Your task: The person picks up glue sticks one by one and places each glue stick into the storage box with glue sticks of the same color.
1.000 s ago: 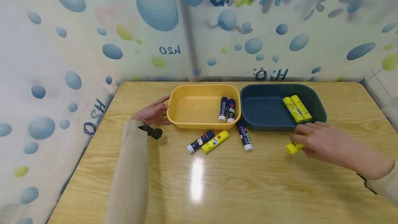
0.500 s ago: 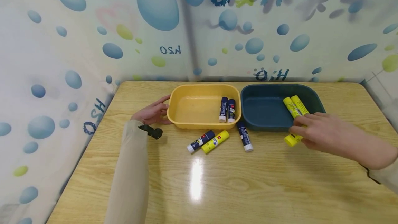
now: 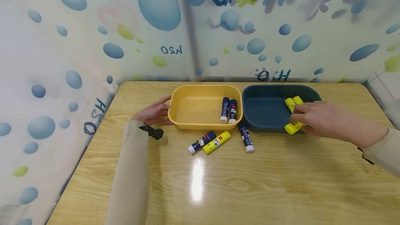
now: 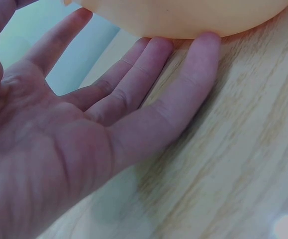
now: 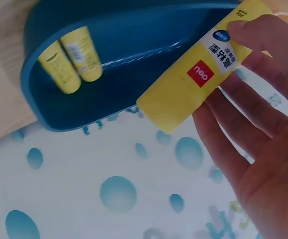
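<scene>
My right hand (image 3: 317,116) pinches a yellow glue stick (image 5: 203,72) between thumb and fingers, over the near rim of the dark blue basket (image 3: 265,114). Two more yellow glue sticks (image 5: 71,59) lie side by side in that basket, partly hidden by the hand in the head view. My left hand (image 3: 154,113) rests against the left end of the yellow basket (image 3: 190,112). In the left wrist view its fingers (image 4: 188,79) are extended, their tips touching the basket wall. Two navy glue sticks (image 3: 224,109) with white caps lie at the yellow basket's right end.
On the wooden table (image 3: 250,190) before the baskets, a navy glue stick (image 3: 201,142) lies beside a yellow one (image 3: 217,142). Another navy glue stick (image 3: 246,138) lies below where the baskets meet. A patterned wall (image 3: 212,37) stands behind the table.
My right hand has carried the yellow glue stick up from the table, away from me, to the blue basket's near rim. My left hand has stayed against the yellow basket.
</scene>
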`<action>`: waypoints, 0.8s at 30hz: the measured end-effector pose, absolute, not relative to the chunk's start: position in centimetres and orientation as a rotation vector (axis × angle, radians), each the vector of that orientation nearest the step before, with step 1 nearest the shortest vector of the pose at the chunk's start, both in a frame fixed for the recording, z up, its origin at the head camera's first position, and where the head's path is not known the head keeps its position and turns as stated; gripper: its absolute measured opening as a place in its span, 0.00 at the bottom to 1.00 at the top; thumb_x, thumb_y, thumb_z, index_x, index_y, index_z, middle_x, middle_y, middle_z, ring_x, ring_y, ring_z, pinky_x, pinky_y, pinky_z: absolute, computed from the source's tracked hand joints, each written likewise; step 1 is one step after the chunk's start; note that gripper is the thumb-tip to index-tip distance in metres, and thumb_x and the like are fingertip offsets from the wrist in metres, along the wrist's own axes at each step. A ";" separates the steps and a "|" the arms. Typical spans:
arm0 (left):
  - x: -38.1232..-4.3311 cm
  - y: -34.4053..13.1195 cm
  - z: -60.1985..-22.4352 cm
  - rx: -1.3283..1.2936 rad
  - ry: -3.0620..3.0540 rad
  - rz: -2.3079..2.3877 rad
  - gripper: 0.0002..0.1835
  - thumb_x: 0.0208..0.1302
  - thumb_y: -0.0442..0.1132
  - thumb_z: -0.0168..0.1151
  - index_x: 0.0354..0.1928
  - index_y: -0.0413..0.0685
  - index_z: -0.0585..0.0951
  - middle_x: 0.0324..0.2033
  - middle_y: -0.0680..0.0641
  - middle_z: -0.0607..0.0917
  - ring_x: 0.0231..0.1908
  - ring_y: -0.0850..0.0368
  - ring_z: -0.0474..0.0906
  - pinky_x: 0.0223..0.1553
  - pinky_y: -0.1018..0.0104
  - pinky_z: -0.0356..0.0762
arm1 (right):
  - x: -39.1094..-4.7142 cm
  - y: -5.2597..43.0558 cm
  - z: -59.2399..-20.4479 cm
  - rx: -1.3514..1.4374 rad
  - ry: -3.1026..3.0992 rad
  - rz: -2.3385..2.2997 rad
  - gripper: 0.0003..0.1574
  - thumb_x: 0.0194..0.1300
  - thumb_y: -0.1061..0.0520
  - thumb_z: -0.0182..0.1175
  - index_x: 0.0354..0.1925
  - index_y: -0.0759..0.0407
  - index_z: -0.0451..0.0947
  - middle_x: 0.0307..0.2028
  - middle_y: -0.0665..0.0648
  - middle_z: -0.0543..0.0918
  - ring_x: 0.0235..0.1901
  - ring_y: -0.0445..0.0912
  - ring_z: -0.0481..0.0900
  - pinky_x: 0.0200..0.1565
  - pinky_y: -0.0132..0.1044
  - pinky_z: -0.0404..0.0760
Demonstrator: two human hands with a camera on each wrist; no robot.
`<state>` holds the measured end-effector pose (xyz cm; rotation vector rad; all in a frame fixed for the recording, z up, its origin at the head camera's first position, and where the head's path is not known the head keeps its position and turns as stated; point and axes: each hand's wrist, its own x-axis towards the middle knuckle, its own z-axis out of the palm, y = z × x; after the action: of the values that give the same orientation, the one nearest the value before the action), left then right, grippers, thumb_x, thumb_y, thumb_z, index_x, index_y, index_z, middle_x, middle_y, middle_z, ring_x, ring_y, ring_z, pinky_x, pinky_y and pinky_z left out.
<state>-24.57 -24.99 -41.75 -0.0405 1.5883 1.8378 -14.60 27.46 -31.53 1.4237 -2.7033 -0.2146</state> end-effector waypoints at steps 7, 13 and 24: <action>-24.5 -24.9 -41.6 -0.017 1.609 1.830 0.32 0.76 0.36 0.44 0.77 0.61 0.48 0.66 0.41 0.62 0.54 0.50 0.72 0.56 0.40 0.69 | -16.7 28.0 -31.7 1.404 -2.785 -0.290 0.22 0.41 0.62 0.78 0.35 0.52 0.78 0.29 0.50 0.73 0.23 0.44 0.71 0.23 0.37 0.74; -24.4 -24.9 -41.6 -0.036 1.599 1.845 0.32 0.76 0.35 0.43 0.76 0.61 0.49 0.63 0.42 0.64 0.53 0.50 0.73 0.55 0.41 0.70 | -18.2 27.5 -32.3 1.391 -2.879 -0.320 0.20 0.45 0.60 0.76 0.35 0.49 0.78 0.31 0.50 0.74 0.24 0.43 0.70 0.24 0.37 0.74; -24.6 -25.1 -41.7 0.016 1.596 1.839 0.32 0.76 0.35 0.41 0.77 0.59 0.46 0.61 0.42 0.67 0.52 0.52 0.73 0.54 0.43 0.72 | -20.1 26.5 -34.6 1.489 -2.841 -0.413 0.17 0.51 0.72 0.68 0.30 0.51 0.79 0.25 0.49 0.69 0.21 0.43 0.63 0.22 0.36 0.64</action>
<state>-24.57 -25.12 -41.74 0.0160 1.5960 1.8394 -20.09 26.47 -34.60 1.4891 -2.8406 -0.4132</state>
